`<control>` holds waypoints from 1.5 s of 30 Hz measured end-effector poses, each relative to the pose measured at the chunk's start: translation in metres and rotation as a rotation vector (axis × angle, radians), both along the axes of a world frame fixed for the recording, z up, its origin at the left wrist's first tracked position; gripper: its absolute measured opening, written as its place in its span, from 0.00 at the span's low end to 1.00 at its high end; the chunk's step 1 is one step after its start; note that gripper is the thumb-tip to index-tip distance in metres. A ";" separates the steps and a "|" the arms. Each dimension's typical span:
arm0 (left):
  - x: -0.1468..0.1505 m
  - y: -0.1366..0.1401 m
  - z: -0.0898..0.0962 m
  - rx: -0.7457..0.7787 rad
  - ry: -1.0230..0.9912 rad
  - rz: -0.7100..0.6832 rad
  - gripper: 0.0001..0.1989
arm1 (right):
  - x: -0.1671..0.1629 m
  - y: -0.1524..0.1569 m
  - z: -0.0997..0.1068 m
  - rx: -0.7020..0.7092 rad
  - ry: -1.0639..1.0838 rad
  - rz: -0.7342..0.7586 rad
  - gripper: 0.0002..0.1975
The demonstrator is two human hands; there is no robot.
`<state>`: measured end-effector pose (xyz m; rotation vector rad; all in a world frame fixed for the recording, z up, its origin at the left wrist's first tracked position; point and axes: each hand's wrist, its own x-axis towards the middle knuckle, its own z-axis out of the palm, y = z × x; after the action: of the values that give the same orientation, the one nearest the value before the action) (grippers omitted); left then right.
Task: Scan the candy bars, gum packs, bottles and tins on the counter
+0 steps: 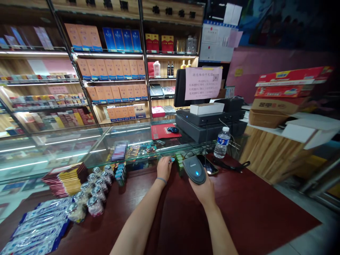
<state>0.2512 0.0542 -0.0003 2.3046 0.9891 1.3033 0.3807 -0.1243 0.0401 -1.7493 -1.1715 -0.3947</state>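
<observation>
My right hand (pixel 205 189) is wrapped round a dark grey barcode scanner (pixel 194 170) with a lit blue light, held above the counter. My left hand (pixel 164 168) pinches a small teal item (pixel 172 160), mostly hidden by the fingers, so its kind is unclear. Right beside that hand is a row of small green containers (pixel 180 164), close to the scanner's left side. Behind the scanner lies a dark phone (pixel 208 164) on the counter. A row of small teal containers (pixel 120 174) stands further left.
On the dark red counter (pixel 252 209) are glass jars (pixel 95 205), blue-white packets (pixel 39 225) and stacked red-gold packs (pixel 65 179). A water bottle (pixel 222 143) stands near the cash-register base (pixel 212 131). A mouse (pixel 173 130) rests on a red folder (pixel 162 131).
</observation>
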 end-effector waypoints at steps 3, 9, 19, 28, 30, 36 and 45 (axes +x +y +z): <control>-0.005 -0.005 0.001 0.000 -0.033 0.024 0.04 | 0.000 0.000 0.001 -0.030 -0.021 0.009 0.20; -0.045 -0.032 -0.002 -0.099 -0.359 0.088 0.08 | -0.007 -0.001 0.004 -0.021 -0.056 0.009 0.19; -0.151 -0.075 0.018 -0.366 -0.840 0.257 0.19 | -0.038 0.001 0.008 -0.058 -0.028 0.231 0.16; -0.223 -0.074 0.022 -0.896 -1.272 -0.041 0.15 | -0.092 -0.009 0.009 -0.341 -0.116 0.817 0.30; -0.227 -0.073 0.023 -0.925 -1.331 -0.062 0.13 | -0.098 -0.012 0.011 -0.362 -0.236 0.901 0.33; -0.228 -0.072 0.023 -0.982 -1.475 -0.180 0.12 | -0.104 -0.015 0.018 -0.395 -0.409 0.943 0.24; -0.227 -0.069 0.021 -1.017 -1.665 -0.307 0.09 | -0.098 -0.015 0.015 -0.399 -0.389 0.941 0.20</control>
<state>0.0243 -0.0143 0.0210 0.2208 0.3762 1.4257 0.2826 -0.1389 0.0555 -1.2436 -2.3057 0.0944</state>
